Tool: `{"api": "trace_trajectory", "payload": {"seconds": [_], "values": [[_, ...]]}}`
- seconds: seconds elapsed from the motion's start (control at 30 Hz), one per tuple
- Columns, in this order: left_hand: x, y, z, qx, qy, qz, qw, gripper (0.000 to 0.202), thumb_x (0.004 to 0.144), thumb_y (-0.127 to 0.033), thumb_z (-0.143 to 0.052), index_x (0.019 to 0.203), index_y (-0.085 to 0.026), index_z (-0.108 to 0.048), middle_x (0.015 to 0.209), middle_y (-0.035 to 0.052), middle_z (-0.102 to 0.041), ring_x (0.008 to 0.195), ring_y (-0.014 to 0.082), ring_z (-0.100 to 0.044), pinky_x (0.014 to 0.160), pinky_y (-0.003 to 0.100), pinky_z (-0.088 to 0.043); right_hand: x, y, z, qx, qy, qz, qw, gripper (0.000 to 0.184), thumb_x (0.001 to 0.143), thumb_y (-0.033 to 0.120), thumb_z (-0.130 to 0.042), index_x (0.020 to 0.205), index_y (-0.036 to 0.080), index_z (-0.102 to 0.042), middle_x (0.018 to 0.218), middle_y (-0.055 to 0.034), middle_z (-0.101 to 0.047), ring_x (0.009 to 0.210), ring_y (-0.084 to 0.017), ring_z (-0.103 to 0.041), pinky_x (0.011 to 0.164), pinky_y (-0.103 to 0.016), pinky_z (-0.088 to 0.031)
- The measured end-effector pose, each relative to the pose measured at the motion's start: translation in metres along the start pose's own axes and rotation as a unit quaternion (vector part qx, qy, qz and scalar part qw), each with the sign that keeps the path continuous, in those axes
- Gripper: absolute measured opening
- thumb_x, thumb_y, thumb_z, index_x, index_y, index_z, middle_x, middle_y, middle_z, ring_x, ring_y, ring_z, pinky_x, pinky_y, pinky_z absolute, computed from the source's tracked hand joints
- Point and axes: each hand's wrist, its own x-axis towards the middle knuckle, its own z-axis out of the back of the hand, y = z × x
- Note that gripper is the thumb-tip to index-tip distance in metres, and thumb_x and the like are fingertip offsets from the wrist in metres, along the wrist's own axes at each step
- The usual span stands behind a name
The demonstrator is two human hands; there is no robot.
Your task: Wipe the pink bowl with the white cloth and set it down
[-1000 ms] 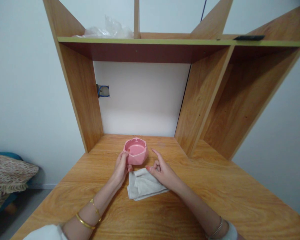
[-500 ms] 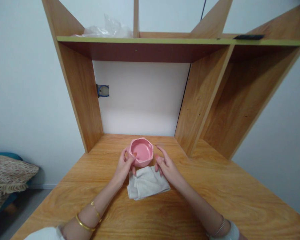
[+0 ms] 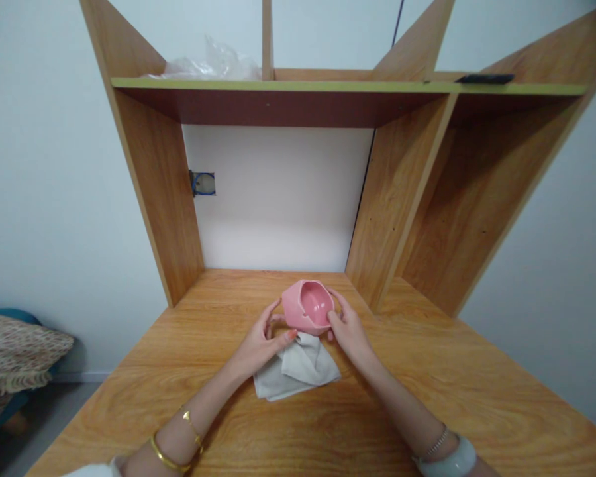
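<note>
A pink faceted ashtray (image 3: 294,306), bowl-shaped with a small notch in its rim, is tilted so its hollow faces right and toward me. My right hand (image 3: 346,326) grips its right side, thumb over the rim and fingers around the outside. On the left, the fingers of my left hand (image 3: 262,336) curl against the ashtray's side, with the thumb low by its base and the cloth. Just below lies a crumpled light grey cloth (image 3: 305,371), one part raised under the ashtray. Some left fingertips are hidden behind the ashtray.
The wooden desktop (image 3: 218,430) carries a shelf unit with an upright panel (image 3: 397,205) at the right. Clear plastic (image 3: 208,63) and a dark flat object (image 3: 485,78) lie on the upper shelf (image 3: 318,86). A patterned fabric (image 3: 20,351) is at far left.
The ashtray has moved right and turned from facing up to tilted. My right hand has taken hold of it. The left hand has shifted its grip, and the cloth's upper part is bunched.
</note>
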Motion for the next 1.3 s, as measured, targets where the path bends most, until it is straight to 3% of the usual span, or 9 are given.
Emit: {"api": "trace_trajectory", "payload": {"seconds": [0.07,0.13,0.27,0.4,0.57,0.97,1.1,1.2,1.3], "values": [[-0.002,-0.001,0.004,0.091,0.011,0.006,0.996,0.065,0.065,-0.045,-0.064,0.119,-0.016,-0.042,0.103,0.0086,-0.055,0.091,0.0193,-0.051,0.078,0.029,-0.039,0.008,-0.004,0.012,-0.058,-0.029,0.011,0.998,0.057,0.070,0.020,-0.034,0.126,0.014,-0.035,0.055,0.0018,-0.058,0.037,-0.013,-0.047,0.040,-0.024,-0.038],[-0.004,-0.002,0.007,0.156,0.024,0.000,0.987,0.055,0.067,-0.044,-0.064,0.112,-0.017,-0.049,0.099,0.0066,-0.056,0.090,0.0185,-0.050,0.078,0.028,-0.037,0.015,-0.010,0.026,-0.128,-0.069,0.022,0.989,0.054,0.071,0.020,-0.034,0.124,0.015,-0.040,0.077,-0.0051,-0.065,0.055,-0.016,-0.057,0.053,-0.027,-0.044],[-0.005,-0.006,0.009,0.209,0.049,-0.001,0.977,0.037,0.072,-0.046,-0.056,0.091,-0.015,-0.056,0.082,0.0022,-0.056,0.075,0.0142,-0.050,0.066,0.022,-0.037,0.026,-0.024,0.051,-0.271,-0.122,0.018,0.955,0.049,0.074,0.019,-0.035,0.122,0.016,-0.045,0.103,-0.0095,-0.062,0.089,-0.022,-0.058,0.077,-0.032,-0.043],[-0.002,-0.003,0.011,0.208,0.052,0.006,0.977,0.035,0.079,-0.045,-0.043,0.065,-0.014,-0.051,0.058,-0.0036,-0.043,0.056,0.0094,-0.040,0.051,0.020,-0.029,0.031,-0.034,0.066,-0.360,-0.128,-0.040,0.923,0.045,0.077,0.021,-0.035,0.120,0.017,-0.047,0.106,-0.0096,-0.061,0.095,-0.022,-0.056,0.079,-0.031,-0.041],[0.001,0.005,0.014,0.212,0.005,0.003,0.977,0.034,0.077,-0.041,-0.038,0.054,-0.017,-0.039,0.054,-0.0043,-0.034,0.052,0.0091,-0.034,0.046,0.020,-0.024,0.032,-0.038,0.075,-0.381,-0.127,-0.072,0.913,0.043,0.079,0.023,-0.035,0.118,0.017,-0.050,0.101,-0.0104,-0.063,0.095,-0.023,-0.057,0.077,-0.031,-0.041],[0.005,0.006,0.023,0.261,-0.013,0.045,0.964,0.024,0.065,-0.028,-0.035,0.043,-0.019,-0.030,0.046,-0.0052,-0.027,0.045,0.0085,-0.029,0.045,0.022,-0.018,0.032,-0.036,0.076,-0.413,-0.108,-0.097,0.899,0.040,0.081,0.026,-0.033,0.114,0.014,-0.053,0.095,-0.0129,-0.064,0.088,-0.023,-0.059,0.073,-0.030,-0.042],[0.006,0.003,0.032,0.276,-0.015,0.068,0.959,0.024,0.061,-0.028,-0.037,0.041,-0.019,-0.029,0.043,-0.0057,-0.025,0.043,0.0081,-0.026,0.044,0.023,-0.015,0.028,-0.021,0.072,-0.434,-0.122,-0.097,0.887,0.047,0.083,0.033,-0.034,0.123,0.011,-0.043,0.092,-0.0181,-0.063,0.084,-0.028,-0.060,0.070,-0.037,-0.041],[0.007,-0.001,0.037,0.272,0.000,0.083,0.959,0.024,0.060,-0.029,-0.037,0.039,-0.020,-0.030,0.039,-0.0061,-0.024,0.040,0.0078,-0.026,0.043,0.023,-0.017,0.023,-0.007,0.059,-0.425,-0.110,-0.018,0.898,0.044,0.083,0.033,-0.035,0.123,0.017,-0.042,0.091,-0.0137,-0.064,0.081,-0.025,-0.060,0.069,-0.035,-0.041],[0.007,-0.006,0.039,0.250,0.047,0.090,0.963,0.029,0.063,-0.031,-0.032,0.038,-0.018,-0.039,0.037,-0.0033,-0.036,0.038,0.0095,-0.036,0.044,0.023,-0.027,0.016,-0.001,0.037,-0.362,-0.018,0.085,0.928,0.032,0.082,0.027,-0.036,0.106,0.021,-0.057,0.082,-0.0065,-0.066,0.076,-0.019,-0.060,0.069,-0.029,-0.041]]}}
